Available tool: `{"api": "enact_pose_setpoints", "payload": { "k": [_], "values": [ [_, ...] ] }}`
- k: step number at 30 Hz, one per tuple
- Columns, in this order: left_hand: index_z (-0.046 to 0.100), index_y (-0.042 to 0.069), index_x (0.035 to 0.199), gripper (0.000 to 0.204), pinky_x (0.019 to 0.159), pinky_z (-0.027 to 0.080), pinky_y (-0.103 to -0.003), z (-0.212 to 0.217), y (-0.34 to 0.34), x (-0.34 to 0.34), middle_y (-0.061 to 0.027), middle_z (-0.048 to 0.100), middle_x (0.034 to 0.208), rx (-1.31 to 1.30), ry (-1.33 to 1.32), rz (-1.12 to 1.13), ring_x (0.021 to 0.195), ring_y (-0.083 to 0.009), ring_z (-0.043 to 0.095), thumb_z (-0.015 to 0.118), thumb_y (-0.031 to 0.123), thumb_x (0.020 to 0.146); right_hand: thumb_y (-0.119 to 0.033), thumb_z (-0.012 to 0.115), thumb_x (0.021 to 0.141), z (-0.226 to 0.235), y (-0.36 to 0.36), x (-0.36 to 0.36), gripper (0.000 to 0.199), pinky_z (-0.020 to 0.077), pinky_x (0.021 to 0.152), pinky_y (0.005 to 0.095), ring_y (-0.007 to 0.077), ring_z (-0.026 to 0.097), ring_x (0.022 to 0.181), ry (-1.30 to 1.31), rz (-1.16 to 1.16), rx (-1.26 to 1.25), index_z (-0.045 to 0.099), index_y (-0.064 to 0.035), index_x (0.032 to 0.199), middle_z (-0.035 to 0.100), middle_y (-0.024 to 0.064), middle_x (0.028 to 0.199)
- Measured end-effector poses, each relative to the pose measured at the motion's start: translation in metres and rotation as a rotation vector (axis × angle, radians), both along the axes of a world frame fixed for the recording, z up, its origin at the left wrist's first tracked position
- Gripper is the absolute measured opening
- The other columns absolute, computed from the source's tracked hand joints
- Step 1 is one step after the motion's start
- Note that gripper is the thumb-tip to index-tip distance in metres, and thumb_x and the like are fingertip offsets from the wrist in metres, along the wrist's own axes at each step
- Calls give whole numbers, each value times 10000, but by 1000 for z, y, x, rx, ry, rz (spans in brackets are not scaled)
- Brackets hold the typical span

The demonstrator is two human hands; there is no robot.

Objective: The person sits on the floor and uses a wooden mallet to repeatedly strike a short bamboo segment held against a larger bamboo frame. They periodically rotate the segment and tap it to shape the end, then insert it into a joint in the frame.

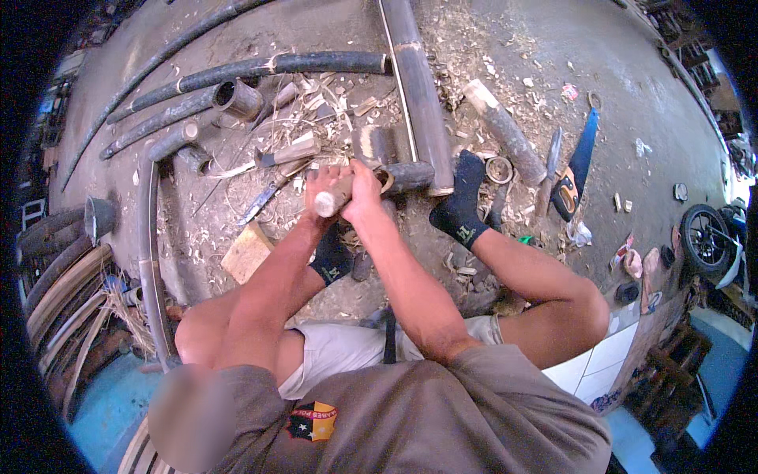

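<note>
Between my bent legs, my left hand [317,183] and my right hand [364,192] are wrapped round a short round wooden piece [329,202]. Its pale cut end points up toward me. Just right of my right hand lies a dark bamboo section [412,175], its far end against a long split bamboo pole [426,110]. A short bamboo tube [373,144] sits just beyond my fingers. To the left of my left hand are a blade with a thick wooden handle [296,149] and a knife [259,204].
Wood shavings litter the ground. Long dark bamboo poles [324,63] lie at the far left. A blue-bladed handsaw [582,154] and a pale-ended log [505,130] are on the right. Near my left knee rests a wooden block [247,252]. A wheel [705,239] stands far right.
</note>
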State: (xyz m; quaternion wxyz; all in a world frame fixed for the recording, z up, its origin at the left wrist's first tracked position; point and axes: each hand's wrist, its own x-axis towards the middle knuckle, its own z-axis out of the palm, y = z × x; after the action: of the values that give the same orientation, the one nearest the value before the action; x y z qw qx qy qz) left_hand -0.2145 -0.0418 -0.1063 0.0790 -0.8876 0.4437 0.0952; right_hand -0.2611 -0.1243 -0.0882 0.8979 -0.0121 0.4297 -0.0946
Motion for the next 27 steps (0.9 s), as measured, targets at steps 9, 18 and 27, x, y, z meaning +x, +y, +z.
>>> {"api": "enact_pose_setpoints", "payload": {
  "k": [9,18,27],
  "values": [
    [546,222,1435,806,1101,302,-743,35,1,-3,-79,626,1363,-33,211,100,1347,-350,519,866,473,740,-360,746,935,17,-34,-129,352,497,447,357,168,585,532,181,609,-666,544,-93,1044,577,19,684],
    [566,142,1440,760,1196,317,-570,31,-26,33,-181,606,1382,-590,390,61,1363,-409,496,710,616,863,-182,714,836,45,-118,-137,939,488,994,327,216,607,1137,147,1074,-1572,226,-4,1619,611,196,1327],
    [669,-18,1190,789,862,527,-430,137,-131,41,-254,701,1018,-937,995,238,949,-295,698,296,664,1053,-372,764,877,179,-207,-19,569,541,933,416,288,669,1068,-114,721,-1539,642,23,1269,695,154,1160]
  ]
}}
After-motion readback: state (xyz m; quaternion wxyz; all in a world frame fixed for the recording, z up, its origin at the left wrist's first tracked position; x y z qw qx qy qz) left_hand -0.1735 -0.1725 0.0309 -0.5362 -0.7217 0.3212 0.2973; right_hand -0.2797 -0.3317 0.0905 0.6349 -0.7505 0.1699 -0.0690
